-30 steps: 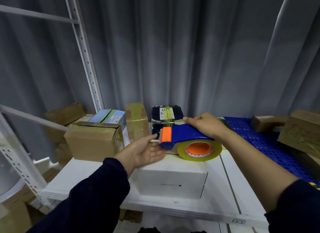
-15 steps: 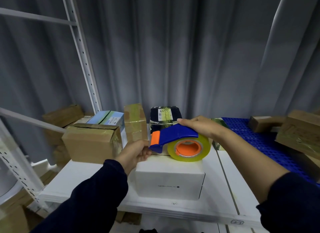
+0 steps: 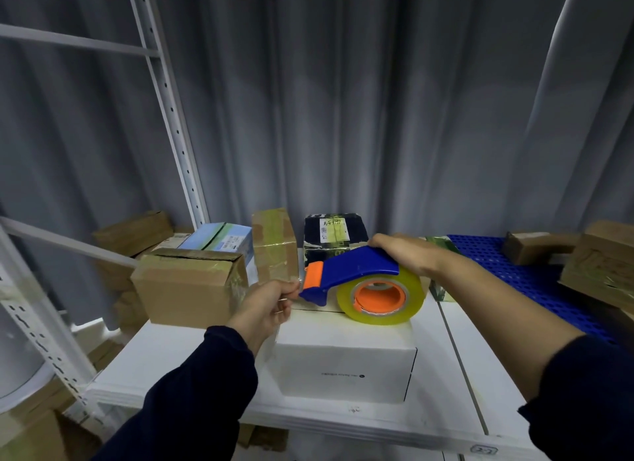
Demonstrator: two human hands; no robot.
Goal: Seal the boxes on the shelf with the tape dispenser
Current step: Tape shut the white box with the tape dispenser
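A white box [image 3: 343, 361] sits at the front of the white shelf [image 3: 178, 368]. On its top rests a blue and orange tape dispenser [image 3: 346, 272] with a roll of clear yellowish tape [image 3: 380, 297]. My right hand [image 3: 403, 253] grips the dispenser from above at its rear. At the dispenser's orange front end my left hand [image 3: 269, 304] pinches the loose end of the tape, over the box's left edge.
Behind stand a brown carton [image 3: 192, 289], a blue-green box [image 3: 219, 241], a taped brown box [image 3: 274, 244] and a dark box [image 3: 332, 236]. A blue perforated panel [image 3: 525, 272] with more cartons [image 3: 603, 261] lies right. A white upright post [image 3: 168, 110] rises left.
My left hand went from open beside the dispenser to pinching the tape end at its front. The dispenser shifted left over the white box.
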